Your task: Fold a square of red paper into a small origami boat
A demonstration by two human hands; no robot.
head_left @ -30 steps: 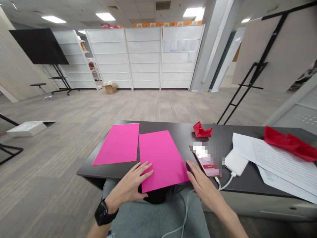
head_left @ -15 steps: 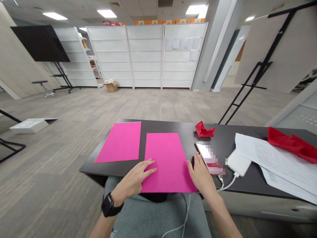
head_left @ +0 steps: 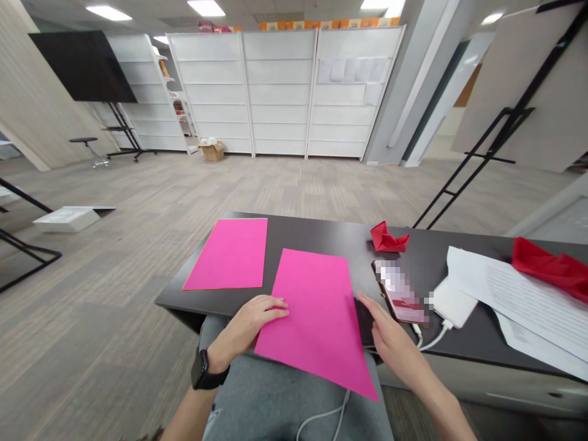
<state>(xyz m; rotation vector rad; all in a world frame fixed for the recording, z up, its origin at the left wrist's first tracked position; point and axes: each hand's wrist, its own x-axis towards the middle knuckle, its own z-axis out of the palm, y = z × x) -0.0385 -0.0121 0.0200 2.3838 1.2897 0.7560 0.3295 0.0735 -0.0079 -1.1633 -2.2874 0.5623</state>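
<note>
A bright pink sheet of paper (head_left: 316,312) lies turned at a slant on the dark table in front of me, its near edge reaching out over my lap. My left hand (head_left: 257,321) rests on its left edge, fingers stretched flat on top, with a black watch (head_left: 202,370) on that wrist. Just off the sheet's right edge is my right hand (head_left: 388,331), fingers extended and holding nothing. Left of the slanted sheet lies a second pink sheet (head_left: 229,254), flat near the table's left end.
A folded red paper piece (head_left: 388,237) stands at the back. Right of my right hand are a phone (head_left: 399,294), a white power bank (head_left: 454,303) with cables, printed papers (head_left: 509,300) and a larger red folded piece (head_left: 551,266). The table's front edge is close to my lap.
The near pink sheet has turned, its lower right corner swinging toward me. My right hand has come off the sheet to the right; my left hand stays on the left edge. The view has shifted slightly.
</note>
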